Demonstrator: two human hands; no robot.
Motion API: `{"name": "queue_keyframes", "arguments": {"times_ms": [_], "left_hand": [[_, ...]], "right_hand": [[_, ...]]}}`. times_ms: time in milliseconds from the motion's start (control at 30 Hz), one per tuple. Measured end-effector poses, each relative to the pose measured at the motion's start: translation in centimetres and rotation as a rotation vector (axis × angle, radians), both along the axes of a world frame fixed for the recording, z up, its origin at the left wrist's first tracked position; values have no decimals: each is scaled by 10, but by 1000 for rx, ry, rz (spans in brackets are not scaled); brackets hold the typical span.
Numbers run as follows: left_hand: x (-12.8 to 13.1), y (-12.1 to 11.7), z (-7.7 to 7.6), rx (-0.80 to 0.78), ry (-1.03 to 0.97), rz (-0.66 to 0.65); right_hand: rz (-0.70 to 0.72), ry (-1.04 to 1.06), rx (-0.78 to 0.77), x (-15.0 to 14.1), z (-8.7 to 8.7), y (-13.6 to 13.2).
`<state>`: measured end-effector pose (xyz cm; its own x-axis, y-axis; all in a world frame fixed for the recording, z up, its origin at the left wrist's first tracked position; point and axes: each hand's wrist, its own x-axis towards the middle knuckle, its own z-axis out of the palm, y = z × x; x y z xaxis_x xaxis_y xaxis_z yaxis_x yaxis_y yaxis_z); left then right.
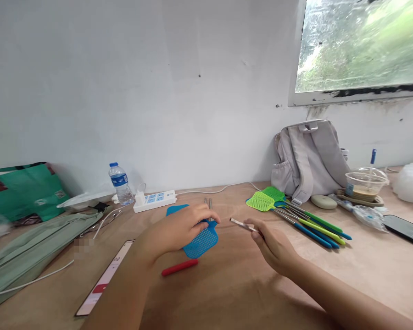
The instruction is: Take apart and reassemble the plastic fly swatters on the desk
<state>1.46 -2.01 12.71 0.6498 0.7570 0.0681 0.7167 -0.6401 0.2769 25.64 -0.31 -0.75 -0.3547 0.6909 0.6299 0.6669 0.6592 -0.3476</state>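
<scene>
My left hand (179, 229) rests with curled fingers on a blue fly-swatter head (201, 242) lying on the wooden table (227, 284), fingertips pinching at its neck. My right hand (273, 245) is closed on a thin metal rod (242, 224) whose tip points left towards the blue head, a small gap between them. A red handle sleeve (179, 267) lies loose on the table just in front of the blue head. Two thin metal rods (208, 202) lie behind my left hand.
Several assembled green and blue fly swatters (296, 215) lie to the right, near a grey backpack (309, 158). A power strip (154, 200), water bottle (119, 183), green bags (24, 192), a lidded cup (365, 183) and a phone (406, 229) stand around.
</scene>
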Motion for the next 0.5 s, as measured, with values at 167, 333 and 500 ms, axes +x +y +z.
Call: {"name": "queue_keyframes", "arguments": {"times_ms": [167,333,500], "left_hand": [[7,2,-7,63,18,-45],[16,2,-11,123,96,-33],[25,-2,-11,176,151,3]], "right_hand": [[21,-75,84,-9,2,-10],[5,-35,118,-9,1,-10],[2,-46,113,-8,2,-10]]}}
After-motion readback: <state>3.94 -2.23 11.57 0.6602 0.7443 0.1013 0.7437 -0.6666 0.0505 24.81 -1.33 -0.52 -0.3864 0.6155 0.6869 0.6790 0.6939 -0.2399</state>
